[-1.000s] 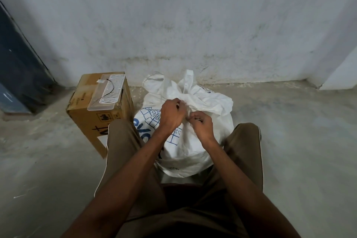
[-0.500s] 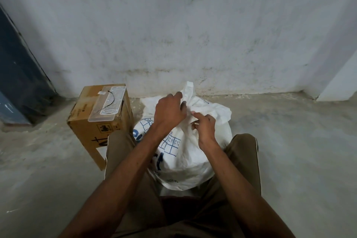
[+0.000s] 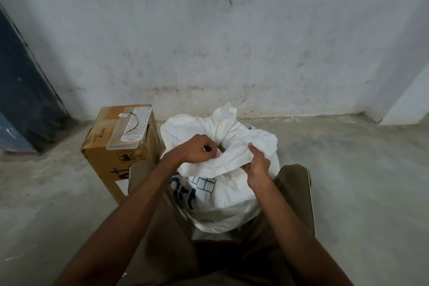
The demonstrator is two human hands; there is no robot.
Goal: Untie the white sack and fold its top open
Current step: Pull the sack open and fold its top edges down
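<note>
Right — the white sack (image 3: pixel 222 202) is stood upright on the concrete floor (image 3: pixel 359 188) between the person's knees, long axis roughly vertical, mouth pointed up and slightly away toward the wall (image 3: pixel 232 42). The blue print is faced toward the sack's left, toward the left knee. The near rim of the sack's top is seen as a loose band of cloth across the front, a dark opening behind it. The left hand (image 3: pixel 197 150) is clenched on that band at its left end; the right hand (image 3: pixel 257 165) is curled round its right end, thumb laid on top. Whether a tie is still on the neck cannot be told.

A cardboard box (image 3: pixel 120 146) is set just beside the sack on its left, a narrow gap between them; a clear plastic piece (image 3: pixel 131 131) with white wavy lines is laid on the box top. To the sack's right the floor is open as far as the wall's corner — behind the sack, only a short strip of floor before the wall base.
</note>
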